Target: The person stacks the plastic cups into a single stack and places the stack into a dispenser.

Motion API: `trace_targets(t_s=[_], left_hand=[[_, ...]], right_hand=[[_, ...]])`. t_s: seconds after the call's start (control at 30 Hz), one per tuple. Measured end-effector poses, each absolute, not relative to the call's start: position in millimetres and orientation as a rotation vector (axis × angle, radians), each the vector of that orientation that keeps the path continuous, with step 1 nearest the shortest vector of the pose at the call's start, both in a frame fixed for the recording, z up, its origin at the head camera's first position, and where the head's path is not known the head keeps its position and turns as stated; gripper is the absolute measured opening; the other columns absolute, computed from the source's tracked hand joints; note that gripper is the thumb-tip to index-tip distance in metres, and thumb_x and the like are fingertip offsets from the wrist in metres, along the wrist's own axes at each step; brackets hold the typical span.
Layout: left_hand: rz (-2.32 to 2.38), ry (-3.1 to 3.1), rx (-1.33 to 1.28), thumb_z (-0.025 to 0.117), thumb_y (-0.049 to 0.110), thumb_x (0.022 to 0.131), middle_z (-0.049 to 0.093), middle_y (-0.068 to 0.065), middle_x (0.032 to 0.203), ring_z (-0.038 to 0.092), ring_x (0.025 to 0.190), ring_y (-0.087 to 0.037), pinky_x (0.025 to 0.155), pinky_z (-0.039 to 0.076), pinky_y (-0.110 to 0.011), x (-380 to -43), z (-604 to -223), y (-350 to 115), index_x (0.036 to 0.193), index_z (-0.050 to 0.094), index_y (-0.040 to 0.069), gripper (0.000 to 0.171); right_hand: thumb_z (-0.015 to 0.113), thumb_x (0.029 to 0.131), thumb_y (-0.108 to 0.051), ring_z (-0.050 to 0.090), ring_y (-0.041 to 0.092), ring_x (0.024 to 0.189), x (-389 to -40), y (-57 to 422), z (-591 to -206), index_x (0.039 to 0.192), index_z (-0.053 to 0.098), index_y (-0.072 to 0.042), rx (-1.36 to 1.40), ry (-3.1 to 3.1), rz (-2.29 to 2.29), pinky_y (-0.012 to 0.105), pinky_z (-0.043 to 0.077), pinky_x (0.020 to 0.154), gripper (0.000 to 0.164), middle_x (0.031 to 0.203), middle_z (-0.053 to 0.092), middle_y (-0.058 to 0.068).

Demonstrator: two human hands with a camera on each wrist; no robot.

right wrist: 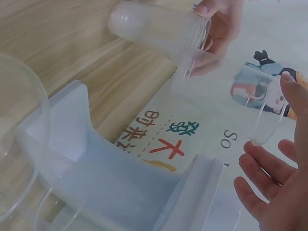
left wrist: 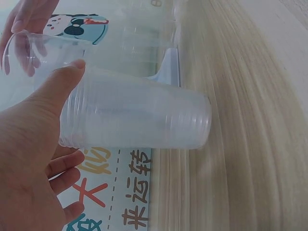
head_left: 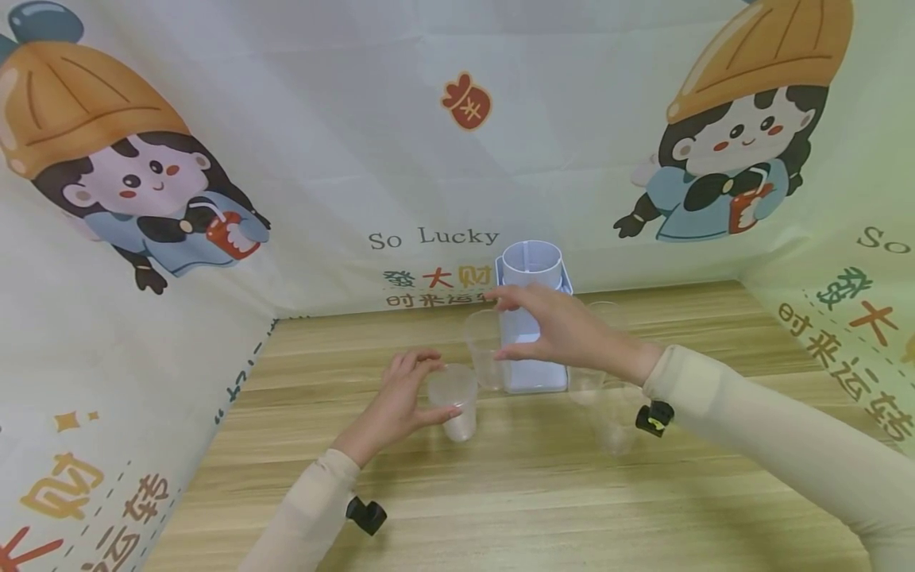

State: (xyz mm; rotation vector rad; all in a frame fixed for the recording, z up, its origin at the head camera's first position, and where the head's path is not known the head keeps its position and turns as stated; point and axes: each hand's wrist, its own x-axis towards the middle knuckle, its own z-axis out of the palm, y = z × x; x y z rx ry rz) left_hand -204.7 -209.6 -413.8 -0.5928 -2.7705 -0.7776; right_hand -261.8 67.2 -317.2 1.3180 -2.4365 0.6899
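Observation:
My left hand (head_left: 398, 405) grips a stack of clear plastic cups (head_left: 461, 405) near the top, thumb on one side and fingers on the other. In the left wrist view, the ribbed rims of the nested cups (left wrist: 139, 113) show beside the thumb. My right hand (head_left: 572, 330) pinches the rim of a single clear plastic cup (right wrist: 231, 89) between thumb and fingertips. That cup is raised, its base at about the height of the stack's rims. Behind the right hand stands a pale blue holder (head_left: 538, 373) with a round tube on top.
More clear cups stand to the right of the holder, one (head_left: 618, 421) close under the right wrist and another (head_left: 586, 387) beside it. A printed cloth (head_left: 400, 183) encloses the wooden tabletop (head_left: 443, 500) at the back and sides.

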Motion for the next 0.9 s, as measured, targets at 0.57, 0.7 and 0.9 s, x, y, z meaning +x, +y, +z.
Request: trace_targets(t_s=[0.57, 0.7, 0.9], left_hand=[[-0.793, -2.772, -0.599, 0.084, 0.04, 0.077, 0.048, -0.013, 0.145, 0.036, 0.137, -0.034, 0.112, 0.033, -0.058, -205.8, -416.7, -210.8, 0.129, 0.059, 0.003, 0.068], [-0.799, -2.773, -0.6, 0.084, 0.04, 0.077, 0.047, -0.012, 0.145, 0.035, 0.138, -0.034, 0.113, 0.032, -0.058, -205.8, -417.7, -211.3, 0.13, 0.058, 0.002, 0.07], [-0.79, -2.773, -0.581, 0.084, 0.04, 0.076, 0.047, -0.013, 0.144, 0.035, 0.138, -0.034, 0.114, 0.032, -0.057, -205.2, -416.6, -211.0, 0.132, 0.057, 0.0, 0.074]], right_hand=[[0.082, 0.078, -0.042, 0.065, 0.024, 0.115, -256.1, 44.7, -308.5, 0.139, 0.051, -0.009, 1.33, -2.407, 0.777, 0.044, 0.049, 0.103, 0.076, 0.121, 0.071, 0.007], [0.081, 0.079, -0.043, 0.065, 0.022, 0.117, -255.9, 37.6, -311.4, 0.14, 0.05, -0.01, 1.356, -2.406, 0.784, 0.042, 0.048, 0.106, 0.076, 0.125, 0.069, 0.007], [0.08, 0.079, -0.044, 0.065, 0.02, 0.119, -255.1, 30.1, -313.2, 0.141, 0.05, -0.011, 1.377, -2.419, 0.79, 0.04, 0.049, 0.106, 0.077, 0.13, 0.066, 0.006]])
